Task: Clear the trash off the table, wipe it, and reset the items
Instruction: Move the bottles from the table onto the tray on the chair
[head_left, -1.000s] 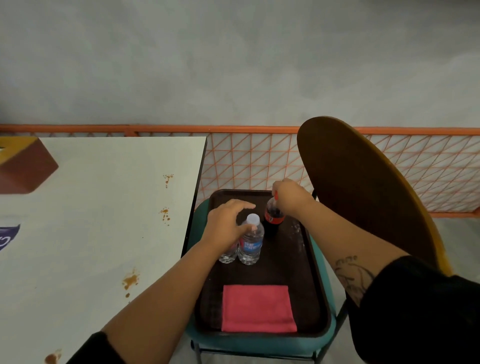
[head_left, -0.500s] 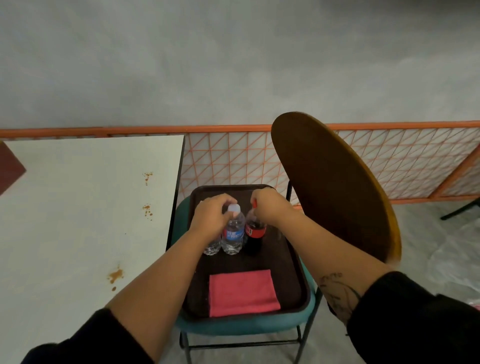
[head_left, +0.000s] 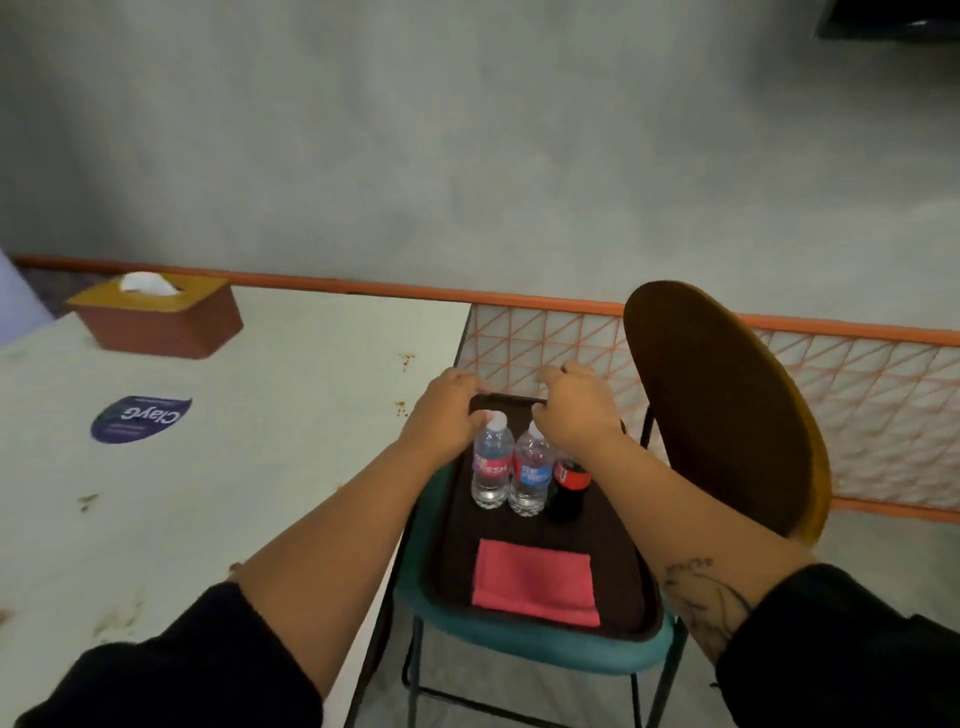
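Left hand (head_left: 447, 410) and right hand (head_left: 576, 408) hover apart, loosely curled over the bottles (head_left: 490, 470) at the tray's (head_left: 615, 535) far edge (grip unconfirmed); advise lifting the cloth (head_left: 535, 582) from the near edge without toppling them.

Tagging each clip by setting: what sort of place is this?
Probably a cafe or canteen: a stained table with a tissue box and a sticker, plus a serving tray of bottles on a chair.

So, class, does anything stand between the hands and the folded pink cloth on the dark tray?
Yes: two clear water bottles and a dark cola bottle stand on the tray between the pink cloth and the left hand and right hand at its far end.
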